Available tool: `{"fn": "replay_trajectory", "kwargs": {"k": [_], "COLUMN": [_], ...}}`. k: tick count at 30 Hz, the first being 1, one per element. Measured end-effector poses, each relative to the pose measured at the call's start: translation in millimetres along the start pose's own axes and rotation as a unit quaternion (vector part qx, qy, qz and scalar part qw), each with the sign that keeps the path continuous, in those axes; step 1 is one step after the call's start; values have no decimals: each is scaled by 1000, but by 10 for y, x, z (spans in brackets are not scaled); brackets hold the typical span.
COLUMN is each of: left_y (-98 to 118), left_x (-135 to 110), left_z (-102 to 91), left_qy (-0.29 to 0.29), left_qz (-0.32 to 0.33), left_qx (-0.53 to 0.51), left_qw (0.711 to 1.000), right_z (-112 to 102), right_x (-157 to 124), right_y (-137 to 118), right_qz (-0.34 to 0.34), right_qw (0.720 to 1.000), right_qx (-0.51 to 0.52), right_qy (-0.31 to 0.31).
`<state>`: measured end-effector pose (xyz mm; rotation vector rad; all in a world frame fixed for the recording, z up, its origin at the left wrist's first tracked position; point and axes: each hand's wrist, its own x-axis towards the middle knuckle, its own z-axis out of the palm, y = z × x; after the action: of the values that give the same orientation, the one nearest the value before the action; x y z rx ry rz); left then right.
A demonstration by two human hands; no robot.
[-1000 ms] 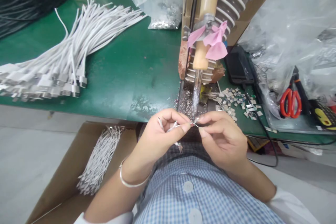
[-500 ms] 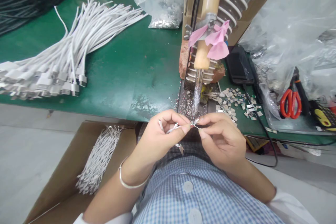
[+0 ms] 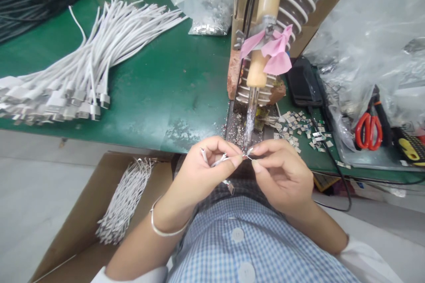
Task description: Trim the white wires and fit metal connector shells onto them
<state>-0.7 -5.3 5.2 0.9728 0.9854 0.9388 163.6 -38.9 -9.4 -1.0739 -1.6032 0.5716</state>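
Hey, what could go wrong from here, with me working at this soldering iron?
Your left hand and right hand are near the soldering iron tip; if hot, it might burn them. The thin wire at your right fingers could slip. The black cord runs among loose metal pieces, so a snag may scatter them.

Bright, pale, fairly even light, apparently from overhead; shadows soft. Whitish glare on green tabletop [image 3: 149, 84], clearest toward top left and near front edge. Clear plastic [image 3: 368, 26] at right hazy, washed out. Inside of cardboard box [image 3: 83, 221] dimmer. Black cables [image 3: 36, 0] soft, smeared. Wide-angle stretching toward picture edges. Fine wire [image 3: 249, 158] too small, soft for detail.
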Motion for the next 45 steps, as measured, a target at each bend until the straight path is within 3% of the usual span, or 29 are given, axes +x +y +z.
{"fn": "replay_trajectory", "kwargs": {"k": [9, 45], "left_y": [-19, -29], "left_x": [-41, -69], "left_z": [-5, 7], "left_qy": [2, -17], "left_qz": [-32, -3], "left_qx": [-2, 26], "left_qw": [999, 1000], "right_z": [-8, -10], "right_x": [-50, -23], "right_y": [35, 18], "right_qz": [0, -17], "right_qw": [1000, 1000], "right_qx": [-7, -19], "right_qy": [-12, -6]}}
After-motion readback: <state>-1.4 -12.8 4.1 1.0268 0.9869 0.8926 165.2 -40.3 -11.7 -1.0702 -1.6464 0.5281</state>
